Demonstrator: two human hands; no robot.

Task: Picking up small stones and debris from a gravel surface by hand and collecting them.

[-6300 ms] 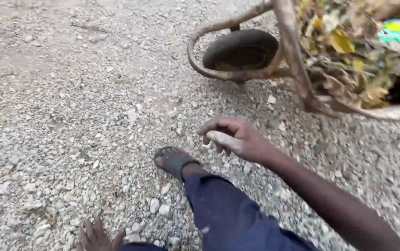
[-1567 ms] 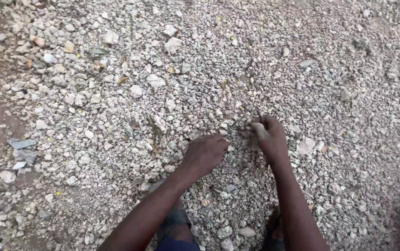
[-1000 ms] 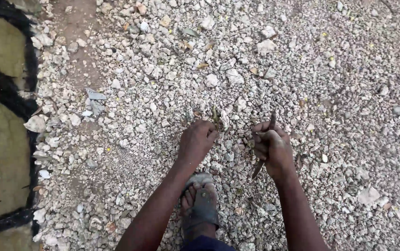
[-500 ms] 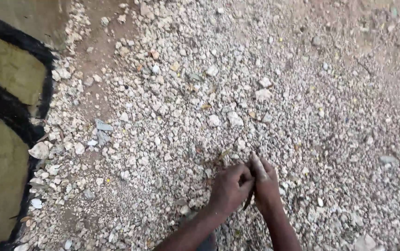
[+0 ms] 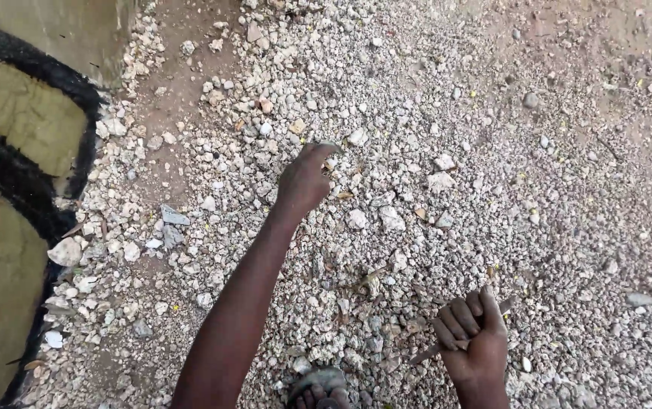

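Observation:
My left hand [image 5: 303, 180] reaches forward over the pale gravel [image 5: 447, 113], arm stretched out. Its fingertips point at small stones beside a dry brown leaf [image 5: 345, 195], and I see nothing in it. My right hand [image 5: 471, 339] stays low and close to me, fist shut on a thin dry stick [image 5: 423, 354] that pokes out on both sides of the fingers. The palm side of each hand is hidden.
A yellow-green painted surface with black bands [image 5: 15, 151] runs along the left edge. Beside it lies a strip of bare brown dirt [image 5: 182, 91] with larger loose stones. My sandalled foot [image 5: 318, 385] shows at the bottom edge.
Half a second ago both hands were pressed together over the gravel. Now the left hand has stretched forward and the right has drawn back with the stick.

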